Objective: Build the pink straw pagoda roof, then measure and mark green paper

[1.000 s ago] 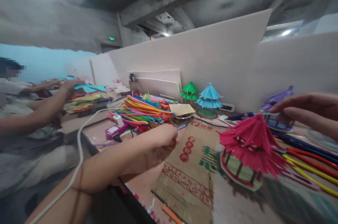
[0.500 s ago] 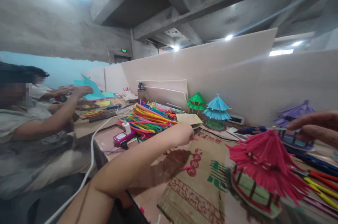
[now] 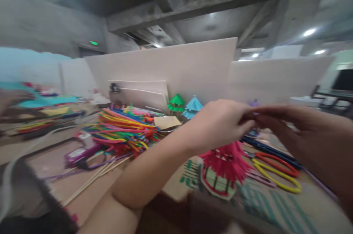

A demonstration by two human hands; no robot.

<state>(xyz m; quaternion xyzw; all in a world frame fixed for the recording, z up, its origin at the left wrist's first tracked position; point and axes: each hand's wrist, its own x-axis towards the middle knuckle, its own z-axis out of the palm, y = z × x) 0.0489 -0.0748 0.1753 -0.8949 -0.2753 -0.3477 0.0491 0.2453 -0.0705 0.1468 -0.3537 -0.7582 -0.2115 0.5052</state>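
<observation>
At the far left, a co-worker's blurred hand (image 3: pixel 16 98) is beside a turquoise sheet (image 3: pixel 56 100) on another work surface. Near the left end of the desk (image 3: pixel 59 186), a purple box-shaped socket adapter (image 3: pixel 81 155) carries a white plug. Next, toward the back edge, is a heap of multicoloured fuzzy craft stems (image 3: pixel 124 127); thin pale wooden sticks (image 3: pixel 95 179) slant from it toward the near edge. A cream card (image 3: pixel 167 122) overlaps the heap's right side.

Close to the back edge stand a small green tiered-roof pavilion (image 3: pixel 176 102) and a light-blue one (image 3: pixel 193 105), partly covered by the left hand (image 3: pixel 224 122).

Under that hand, nearer the front edge, the pink-red fringed-roof pavilion (image 3: pixel 228 162) stands upright on its pale many-sided base. Roof fringe, dark posts and red rim are in place, so it looks largely built; whether anything is left on it cannot be judged.

The right hand (image 3: pixel 298 120) meets the left, fingers bent, their tips together above the pavilion. Whether either pinches something small cannot be told. Below the right hand lie red scissor handles (image 3: pixel 278 164) and yellow scissor handles (image 3: pixel 275 175).
</observation>
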